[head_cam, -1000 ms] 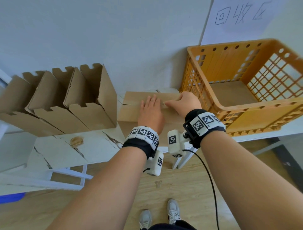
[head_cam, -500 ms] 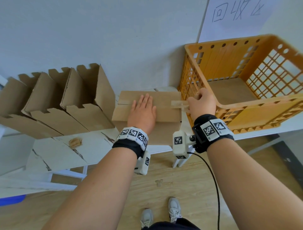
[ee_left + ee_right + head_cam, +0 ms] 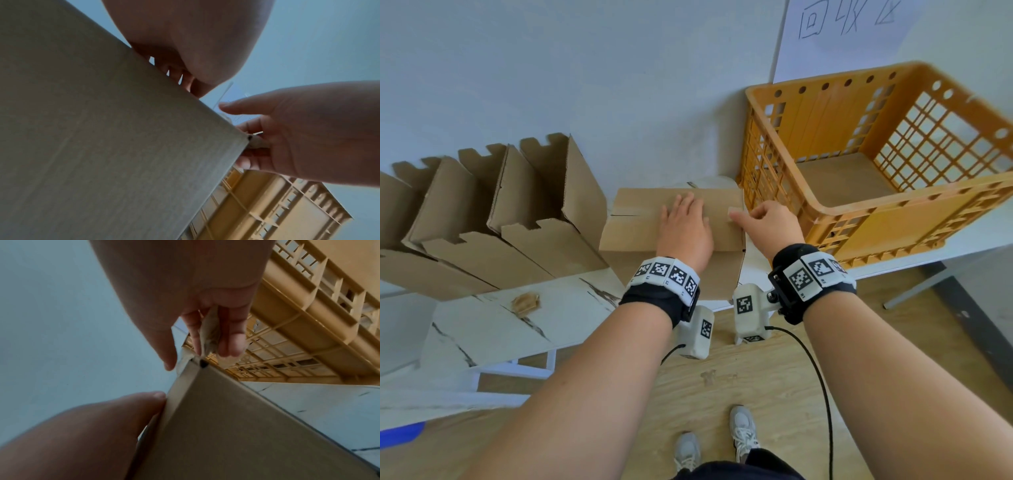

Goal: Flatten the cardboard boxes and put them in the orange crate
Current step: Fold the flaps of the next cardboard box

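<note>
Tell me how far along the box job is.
Done: one flat cardboard sheet seems to lie in the orange crate. In hand: the left hand presses the sealed box while the right hand pinches its tape. Left: flattening this box and the three open boxes beside it.

Looks like a recycling corner in an office or lab room: plain painted wall (image 3: 585, 68), handwritten paper sign (image 3: 859, 27) taped above an orange crate (image 3: 893, 226), marble-pattern white tables (image 3: 517, 325), wood-look floor (image 3: 756, 383), row of opened cardboard boxes (image 3: 517, 212) along the wall
</note>
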`<action>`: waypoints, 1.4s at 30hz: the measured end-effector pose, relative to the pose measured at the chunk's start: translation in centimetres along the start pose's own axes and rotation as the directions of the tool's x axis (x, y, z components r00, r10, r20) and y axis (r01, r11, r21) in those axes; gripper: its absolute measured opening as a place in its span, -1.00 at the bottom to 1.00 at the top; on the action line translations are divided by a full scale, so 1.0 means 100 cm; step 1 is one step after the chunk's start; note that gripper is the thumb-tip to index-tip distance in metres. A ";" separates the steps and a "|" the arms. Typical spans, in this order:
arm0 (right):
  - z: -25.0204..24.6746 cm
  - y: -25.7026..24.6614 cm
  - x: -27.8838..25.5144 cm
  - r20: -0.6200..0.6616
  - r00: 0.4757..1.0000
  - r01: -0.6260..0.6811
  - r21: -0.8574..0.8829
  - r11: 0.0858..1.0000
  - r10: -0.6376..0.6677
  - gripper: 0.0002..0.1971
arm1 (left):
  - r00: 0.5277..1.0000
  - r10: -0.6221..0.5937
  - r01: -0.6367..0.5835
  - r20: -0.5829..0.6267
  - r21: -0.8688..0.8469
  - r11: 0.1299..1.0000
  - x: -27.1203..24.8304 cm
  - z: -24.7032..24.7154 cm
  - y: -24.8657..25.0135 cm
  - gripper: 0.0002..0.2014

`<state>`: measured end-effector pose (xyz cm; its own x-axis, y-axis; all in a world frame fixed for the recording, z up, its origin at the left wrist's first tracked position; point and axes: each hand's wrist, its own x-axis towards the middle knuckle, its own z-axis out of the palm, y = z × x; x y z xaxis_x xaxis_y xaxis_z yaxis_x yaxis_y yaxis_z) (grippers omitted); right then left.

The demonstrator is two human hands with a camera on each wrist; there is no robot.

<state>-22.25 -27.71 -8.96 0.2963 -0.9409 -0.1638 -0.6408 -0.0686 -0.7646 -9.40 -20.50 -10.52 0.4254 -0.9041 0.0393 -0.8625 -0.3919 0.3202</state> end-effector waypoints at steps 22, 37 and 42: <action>-0.033 0.014 -0.026 0.041 0.991 -0.133 0.059 0.989 0.131 -0.60 | 0.959 0.168 -0.196 0.230 0.103 0.975 -0.015 -0.004 -0.018 -0.42; -0.045 0.049 -0.006 0.203 0.965 -0.214 0.250 0.944 0.165 -0.82 | 0.992 0.076 -0.066 0.098 -0.095 0.993 -0.015 0.003 0.043 -0.40; -0.048 0.055 -0.010 0.247 0.969 -0.032 0.220 0.975 -0.024 -0.70 | 0.987 0.096 -0.084 0.127 -0.095 0.992 -0.017 0.009 0.046 -0.36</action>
<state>-29.48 -28.72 -10.04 0.4777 -0.8278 -0.2942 -0.4780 0.0361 -0.8776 -14.34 -20.90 -9.96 0.3026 -0.9518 -0.0506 -0.8651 -0.2965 0.4046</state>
